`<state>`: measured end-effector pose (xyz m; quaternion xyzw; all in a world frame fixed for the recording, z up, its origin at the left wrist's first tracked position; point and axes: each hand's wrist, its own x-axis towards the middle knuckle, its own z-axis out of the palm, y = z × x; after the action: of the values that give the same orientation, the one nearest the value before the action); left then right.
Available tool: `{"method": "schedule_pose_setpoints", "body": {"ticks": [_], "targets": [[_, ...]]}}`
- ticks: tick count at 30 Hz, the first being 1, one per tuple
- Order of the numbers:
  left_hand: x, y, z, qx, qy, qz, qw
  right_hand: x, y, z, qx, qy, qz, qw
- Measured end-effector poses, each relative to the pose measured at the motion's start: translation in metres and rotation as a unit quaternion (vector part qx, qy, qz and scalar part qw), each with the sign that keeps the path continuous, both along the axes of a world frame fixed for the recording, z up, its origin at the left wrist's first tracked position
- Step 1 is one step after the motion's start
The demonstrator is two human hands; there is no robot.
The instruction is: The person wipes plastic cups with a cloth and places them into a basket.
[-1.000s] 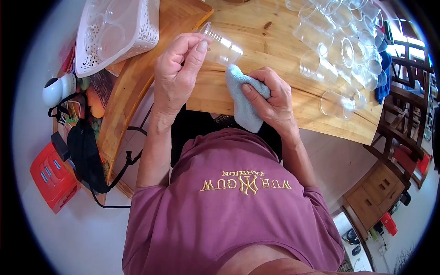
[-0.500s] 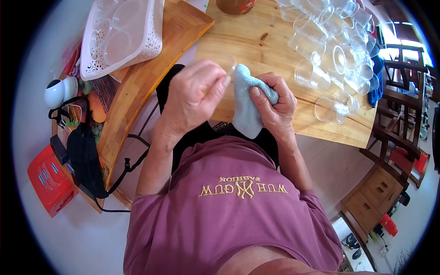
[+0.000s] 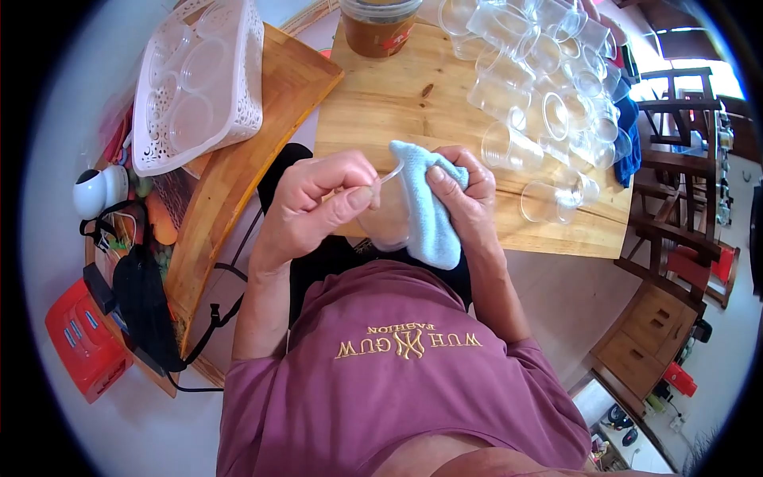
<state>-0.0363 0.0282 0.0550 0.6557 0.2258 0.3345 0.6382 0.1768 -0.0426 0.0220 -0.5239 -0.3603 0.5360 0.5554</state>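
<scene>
A clear plastic cup (image 3: 385,218) is held over the table's near edge, its rim pinched between the thumb and fingers of my left hand (image 3: 322,203). My right hand (image 3: 469,191) grips a light blue cloth (image 3: 433,219), thumb on top. The cloth lies against the cup's right side and hangs below the hand. Part of the cup is hidden behind the cloth. Many more clear plastic cups (image 3: 509,147) lie piled on the right of the wooden table (image 3: 381,111), several on their sides.
A white plastic basket (image 3: 248,111) with clear cups in it stands at left on a wooden surface (image 3: 298,71). A lidded tub with brown contents (image 3: 377,32) is at the table's far edge. A dark blue cloth (image 3: 628,143) lies at right, near wooden chairs (image 3: 679,159).
My left hand has turned, showing the cup's rim in its pinch. The light blue cloth now spreads along the cup's side. The view has shifted slightly, bringing more of the brown tub into sight.
</scene>
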Motion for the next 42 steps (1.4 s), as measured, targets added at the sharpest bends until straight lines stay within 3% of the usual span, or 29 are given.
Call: {"method": "schedule_pose_setpoints", "body": {"ticks": [6, 10, 13, 18, 23, 28, 30, 33, 37, 42], "targets": [[0.008, 0.002, -0.016, -0.142, -0.188, 0.004, 0.972, -0.004, -0.004, -0.003, 0.004, -0.025, 0.054, 0.998], [0.014, 0.001, -0.02, -0.183, -0.231, 0.016, 0.956, -0.006, -0.007, -0.009, 0.009, -0.094, 0.111, 0.989], [0.016, 0.001, -0.021, -0.192, -0.223, 0.028, 0.955, -0.01, -0.01, -0.009, 0.002, -0.074, 0.165, 0.984], [0.017, 0.001, -0.02, -0.177, -0.166, 0.112, 0.964, -0.004, -0.008, -0.003, 0.058, -0.11, 0.2, 0.972], [0.008, 0.005, -0.021, -0.156, -0.155, 0.139, 0.966, 0.008, -0.008, -0.008, 0.017, -0.124, 0.121, 0.985], [-0.004, 0.007, -0.019, -0.118, -0.087, 0.11, 0.983, 0.02, -0.006, -0.005, -0.009, -0.062, 0.035, 0.997], [-0.004, 0.006, -0.017, -0.089, -0.012, 0.062, 0.994, 0.024, -0.005, -0.01, -0.015, -0.009, 0.018, 1.0], [0.003, 0.007, -0.013, -0.031, 0.066, 0.018, 0.997, 0.021, -0.002, -0.009, 0.024, -0.019, 0.008, 0.999], [0.017, 0.007, -0.004, 0.07, 0.16, -0.024, 0.984, 0.019, -0.001, -0.004, -0.009, -0.035, 0.071, 0.997], [0.027, 0.007, 0.004, 0.11, 0.177, -0.003, 0.978, 0.021, -0.002, -0.006, -0.012, -0.047, 0.088, 0.995]]}}
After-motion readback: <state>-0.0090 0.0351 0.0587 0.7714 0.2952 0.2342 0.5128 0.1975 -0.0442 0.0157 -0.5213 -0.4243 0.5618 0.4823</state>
